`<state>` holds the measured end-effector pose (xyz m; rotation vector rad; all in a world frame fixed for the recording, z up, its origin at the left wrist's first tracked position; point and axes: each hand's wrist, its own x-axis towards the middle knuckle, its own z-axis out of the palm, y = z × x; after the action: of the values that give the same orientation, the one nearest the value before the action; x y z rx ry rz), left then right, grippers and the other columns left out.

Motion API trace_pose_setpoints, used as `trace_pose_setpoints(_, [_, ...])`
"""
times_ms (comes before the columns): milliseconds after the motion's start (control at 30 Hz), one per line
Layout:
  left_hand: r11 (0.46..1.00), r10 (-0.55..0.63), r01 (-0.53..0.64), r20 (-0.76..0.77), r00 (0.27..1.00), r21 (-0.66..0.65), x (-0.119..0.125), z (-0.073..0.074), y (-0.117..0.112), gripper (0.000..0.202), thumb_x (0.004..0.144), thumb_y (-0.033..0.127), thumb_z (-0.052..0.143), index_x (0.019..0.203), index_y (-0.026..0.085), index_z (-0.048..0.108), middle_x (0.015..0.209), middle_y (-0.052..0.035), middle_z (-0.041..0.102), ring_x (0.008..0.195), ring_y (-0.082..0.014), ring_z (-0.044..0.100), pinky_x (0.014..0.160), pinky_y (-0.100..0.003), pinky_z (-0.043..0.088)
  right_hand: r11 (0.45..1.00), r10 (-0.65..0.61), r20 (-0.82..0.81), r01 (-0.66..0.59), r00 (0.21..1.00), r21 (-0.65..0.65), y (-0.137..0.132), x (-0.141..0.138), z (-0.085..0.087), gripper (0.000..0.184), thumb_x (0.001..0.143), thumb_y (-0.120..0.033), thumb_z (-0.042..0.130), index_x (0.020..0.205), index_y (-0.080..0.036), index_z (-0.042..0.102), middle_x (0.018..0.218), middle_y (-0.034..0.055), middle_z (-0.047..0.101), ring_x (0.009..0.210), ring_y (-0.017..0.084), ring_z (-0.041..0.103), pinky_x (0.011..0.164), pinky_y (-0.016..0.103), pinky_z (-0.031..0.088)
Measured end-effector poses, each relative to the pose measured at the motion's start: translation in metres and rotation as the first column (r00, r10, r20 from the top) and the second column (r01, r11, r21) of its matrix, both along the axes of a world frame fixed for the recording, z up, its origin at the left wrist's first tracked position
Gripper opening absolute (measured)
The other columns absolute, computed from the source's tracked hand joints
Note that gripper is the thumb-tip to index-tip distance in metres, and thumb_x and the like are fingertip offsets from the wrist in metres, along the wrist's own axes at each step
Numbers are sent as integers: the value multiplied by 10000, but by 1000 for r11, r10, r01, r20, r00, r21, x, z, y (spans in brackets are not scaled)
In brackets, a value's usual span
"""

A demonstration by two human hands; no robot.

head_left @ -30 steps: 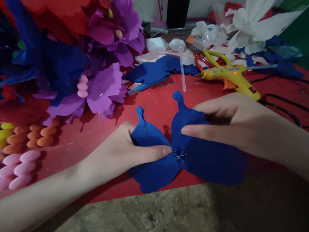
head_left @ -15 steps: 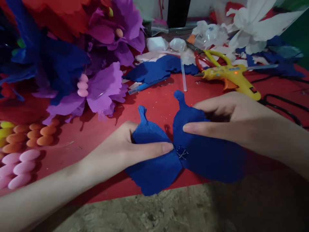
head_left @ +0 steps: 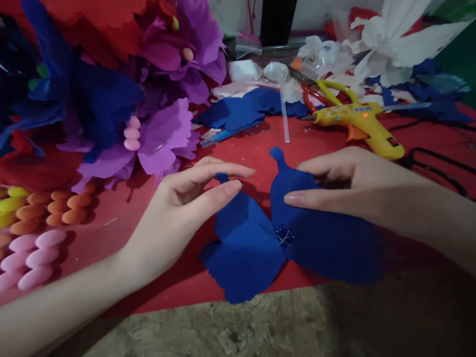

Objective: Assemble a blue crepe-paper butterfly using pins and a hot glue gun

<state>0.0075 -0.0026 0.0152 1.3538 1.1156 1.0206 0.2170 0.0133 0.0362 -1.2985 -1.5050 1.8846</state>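
A blue crepe-paper butterfly shape (head_left: 249,267) spreads over the red table's front edge, its two wings joined at a narrow middle. Thin silvery wires and small dark-blue beads (head_left: 284,235) sit at that join. My left hand (head_left: 189,203) has the narrow tip of the left wing between thumb and index finger, the thumb lying across it. My right hand (head_left: 338,186) pinches the right wing, thumb on top and fingers behind, partly hidden by the paper. The right wing's tip stands free above the thumb.
A yellow glue gun (head_left: 359,121) with its black cord lies behind my right hand, by red-and-yellow-handled pliers (head_left: 327,94). Glue sticks (head_left: 285,116) and blue paper scraps (head_left: 238,109) are further back. Purple paper flowers (head_left: 163,131) and pink egg-shaped pieces (head_left: 39,258) are on the left.
My left hand has slid from the middle join up to the left wing's narrow tip, uncovering the wing's surface. My right hand keeps its pinch.
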Motion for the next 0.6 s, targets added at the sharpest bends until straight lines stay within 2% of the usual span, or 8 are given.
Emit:
trace_pose_setpoints(100, [997, -16, 20, -58, 998, 72, -3, -1, 1, 196, 835, 241, 609, 829, 351, 771, 741, 67, 644, 711, -109, 539, 643, -219, 395, 998, 43, -45, -45, 998, -48, -1, 2, -3, 101, 674, -263, 756, 638, -223, 671, 577, -59, 619, 461, 48, 517, 360, 134, 341])
trace_pose_setpoints(200, [996, -56, 60, -64, 996, 68, -4, -3, 1, 274, 870, 229, 549, 731, 332, 761, 740, 68, 661, 738, -119, 571, 738, -236, 414, 990, 96, -72, -103, 993, -96, -2, 2, -5, 66, 696, -250, 741, 664, -235, 686, 583, -61, 637, 466, 58, 546, 377, 137, 377])
trace_pose_setpoints(300, [996, -76, 78, -48, 996, 40, -4, -4, 2, 292, 861, 204, 552, 654, 307, 731, 705, 80, 656, 696, -102, 573, 679, -220, 418, 989, 113, -68, -119, 991, -93, -2, 1, -5, 78, 704, -266, 735, 672, -227, 675, 589, -62, 640, 476, 62, 567, 400, 135, 412])
trace_pose_setpoints(400, [997, -69, 70, -23, 997, 38, -4, -5, 2, 252, 851, 202, 576, 670, 291, 727, 706, 84, 664, 677, -93, 573, 617, -210, 415, 984, 150, -22, -152, 988, -89, -1, 1, -5, 128, 702, -308, 731, 682, -208, 653, 597, -56, 638, 486, 65, 574, 403, 132, 419])
trace_pose_setpoints(600, [997, -60, 59, 8, 998, 59, -4, -7, 1, 224, 803, 140, 616, 701, 298, 737, 719, 98, 672, 688, -62, 582, 620, -161, 426, 982, 187, 48, -184, 981, -46, 0, 3, -4, 204, 725, -377, 697, 684, -194, 614, 587, -53, 609, 483, 53, 548, 385, 125, 378])
